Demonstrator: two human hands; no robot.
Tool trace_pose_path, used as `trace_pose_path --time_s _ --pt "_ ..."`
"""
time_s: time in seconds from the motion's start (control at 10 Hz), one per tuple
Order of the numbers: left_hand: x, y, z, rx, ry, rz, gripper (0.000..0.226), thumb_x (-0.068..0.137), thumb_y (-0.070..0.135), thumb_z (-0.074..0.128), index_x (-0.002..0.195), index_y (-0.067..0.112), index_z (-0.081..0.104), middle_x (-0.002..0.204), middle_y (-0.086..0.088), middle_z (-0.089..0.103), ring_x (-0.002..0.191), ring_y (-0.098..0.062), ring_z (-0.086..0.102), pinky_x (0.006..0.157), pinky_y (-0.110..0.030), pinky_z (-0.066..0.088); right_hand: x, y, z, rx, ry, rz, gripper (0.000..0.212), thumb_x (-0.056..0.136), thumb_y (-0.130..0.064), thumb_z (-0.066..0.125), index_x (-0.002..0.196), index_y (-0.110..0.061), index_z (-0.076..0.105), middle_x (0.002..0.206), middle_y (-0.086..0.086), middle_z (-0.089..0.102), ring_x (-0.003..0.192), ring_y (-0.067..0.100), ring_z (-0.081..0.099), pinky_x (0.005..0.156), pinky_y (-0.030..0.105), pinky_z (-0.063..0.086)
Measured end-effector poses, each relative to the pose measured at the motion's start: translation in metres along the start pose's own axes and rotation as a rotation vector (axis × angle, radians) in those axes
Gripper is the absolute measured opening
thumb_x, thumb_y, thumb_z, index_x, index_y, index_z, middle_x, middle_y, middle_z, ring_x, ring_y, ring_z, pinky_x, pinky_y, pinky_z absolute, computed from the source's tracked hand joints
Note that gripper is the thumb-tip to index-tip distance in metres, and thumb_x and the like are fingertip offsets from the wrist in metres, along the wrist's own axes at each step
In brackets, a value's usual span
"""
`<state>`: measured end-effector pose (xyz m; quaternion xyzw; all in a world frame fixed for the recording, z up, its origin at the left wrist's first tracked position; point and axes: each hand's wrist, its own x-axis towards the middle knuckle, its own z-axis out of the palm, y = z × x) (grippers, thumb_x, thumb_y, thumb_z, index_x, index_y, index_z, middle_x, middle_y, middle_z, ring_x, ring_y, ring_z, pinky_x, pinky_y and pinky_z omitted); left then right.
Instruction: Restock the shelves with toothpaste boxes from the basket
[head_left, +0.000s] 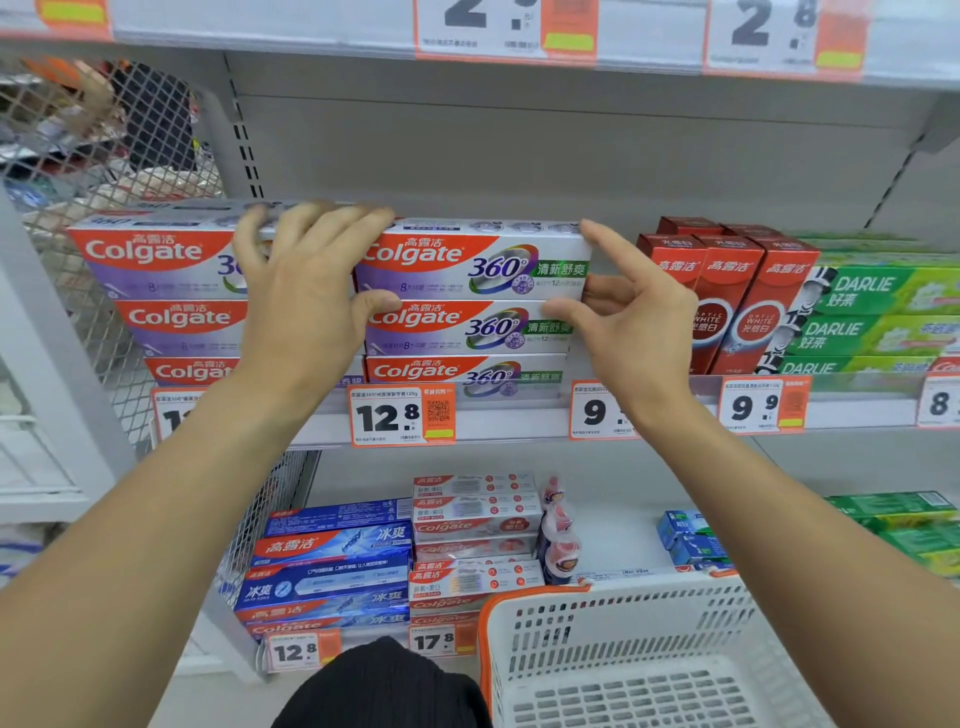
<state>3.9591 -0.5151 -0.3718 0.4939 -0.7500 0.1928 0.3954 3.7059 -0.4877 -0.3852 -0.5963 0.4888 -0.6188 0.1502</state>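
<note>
Left hand (306, 280) clasps the top glossy cardboard Colgate box (470, 260) — right hand (631, 317) pinches its far end; white perforated plastic basket (649, 613) below.

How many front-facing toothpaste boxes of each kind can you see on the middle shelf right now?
Colgate 360 boxes: 6, in two stacks of 3
Red upright Colgate boxes: 3 in the front row
Green Darlie boxes: 3
Total: 12
</note>
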Motion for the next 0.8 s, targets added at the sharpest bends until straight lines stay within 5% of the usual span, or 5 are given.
trace_pose_path --time_s 0.2,0.5,0.6,0.7,0.8 --pt "0.002 0.004 -0.002 0.024 -0.027 -0.014 0.064 0.079 0.027 0.079 0.138 0.019 0.054 0.139 -0.001 0.058 0.132 -0.027 0.043 0.115 -0.056 0.016 0.001 -0.002 -0.001 0.010 0.010 0.046 0.069 0.077 -0.001 0.082 0.137 -0.022 0.056 0.097 0.000 0.076 0.085 0.004 0.074 0.078 0.029 0.061" --pt "0.004 0.007 -0.006 0.056 -0.056 -0.028 0.064 0.080 0.026 0.079 0.138 0.016 0.052 0.142 -0.006 0.054 0.135 -0.030 0.041 0.115 -0.053 0.013 0.006 -0.001 -0.001 -0.028 0.035 0.116 0.065 0.072 -0.010 0.087 0.130 -0.007 0.060 0.099 -0.002 0.076 0.079 -0.002 0.072 0.071 0.015 0.058" --pt "0.004 0.014 -0.008 0.055 -0.059 -0.018 0.068 0.080 0.026 0.080 0.140 0.014 0.049 0.144 -0.009 0.049 0.137 -0.031 0.037 0.116 -0.054 0.015 0.008 0.001 -0.005 -0.049 0.017 0.125 0.060 0.068 -0.016 0.091 0.122 -0.005 0.067 0.104 0.004 0.075 0.087 0.006 0.073 0.079 0.026 0.060" --pt "0.007 0.031 -0.014 -0.017 0.081 0.048 0.054 0.086 0.029 0.071 0.135 0.013 0.053 0.135 -0.011 0.053 0.130 -0.030 0.042 0.110 -0.044 0.023 0.009 0.000 -0.019 -0.156 0.005 0.096 0.050 0.068 -0.026 0.091 0.111 -0.008 0.071 0.096 0.001 0.075 0.082 0.003 0.071 0.078 0.020 0.059" --pt "0.013 0.062 -0.015 -0.262 0.149 0.091 0.022 0.092 0.020 0.061 0.109 0.007 0.064 0.107 -0.011 0.063 0.099 -0.023 0.057 0.090 -0.036 0.043 0.004 -0.007 -0.039 -0.342 -0.025 0.044 0.020 0.078 -0.031 0.083 0.091 -0.018 0.075 0.073 -0.014 0.069 0.066 -0.004 0.066 0.067 0.012 0.054"
